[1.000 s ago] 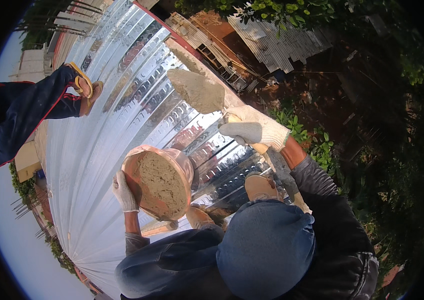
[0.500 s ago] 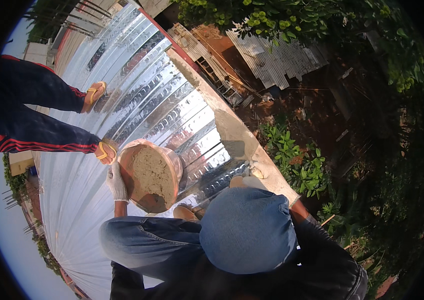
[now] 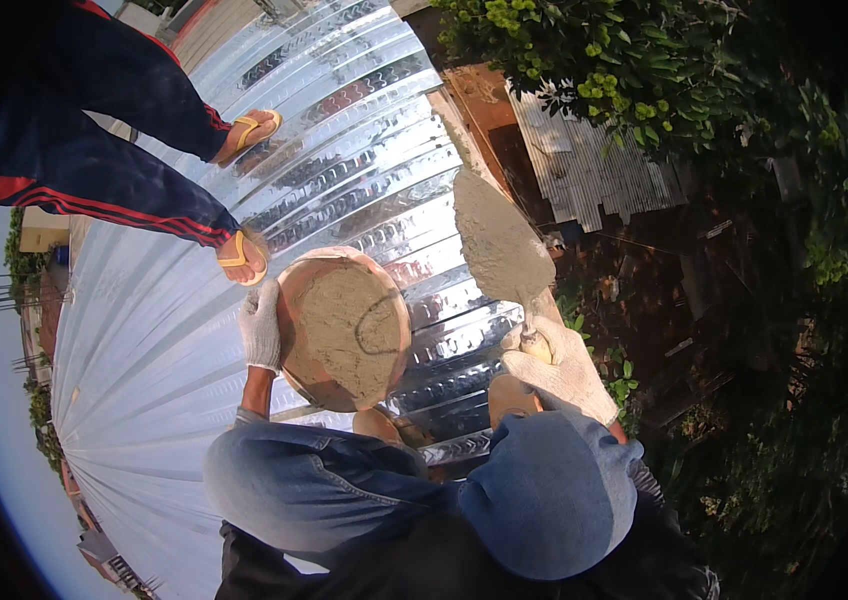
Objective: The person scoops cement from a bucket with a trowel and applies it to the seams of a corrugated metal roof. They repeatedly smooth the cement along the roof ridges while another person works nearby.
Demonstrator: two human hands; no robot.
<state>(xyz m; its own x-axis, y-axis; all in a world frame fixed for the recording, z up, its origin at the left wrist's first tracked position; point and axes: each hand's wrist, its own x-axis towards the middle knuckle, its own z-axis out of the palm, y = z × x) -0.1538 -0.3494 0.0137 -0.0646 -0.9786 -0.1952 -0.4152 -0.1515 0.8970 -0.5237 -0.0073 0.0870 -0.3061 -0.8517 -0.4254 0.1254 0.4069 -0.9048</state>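
Note:
My left hand [image 3: 261, 325], in a white knit glove, grips the left rim of a round, reddish-brown bucket [image 3: 403, 318]. Grey wet mortar [image 3: 334, 325] fills much of it, with a dark curved line across its surface. In my gloved right hand [image 3: 566, 375], the fingers are closed round the pale handle of a trowel [image 3: 536, 345]. A broad heap of mortar [image 3: 500, 240] covers the trowel's blade, which points away from me over the wall edge.
Shiny corrugated metal roofing [image 3: 344, 190] lies under the bucket and my feet. Another person's feet in yellow flip-flops [image 3: 241, 258] stand at the left, close to the bucket. On the right the wall's edge [image 3: 446, 105] drops to ground with trees and a lower metal roof [image 3: 594, 165].
My right hand has come into fuller view, with the mortar-laden trowel raised off the wall top. The view has shifted, so bucket and feet appear farther right. My left hand stays on the bucket.

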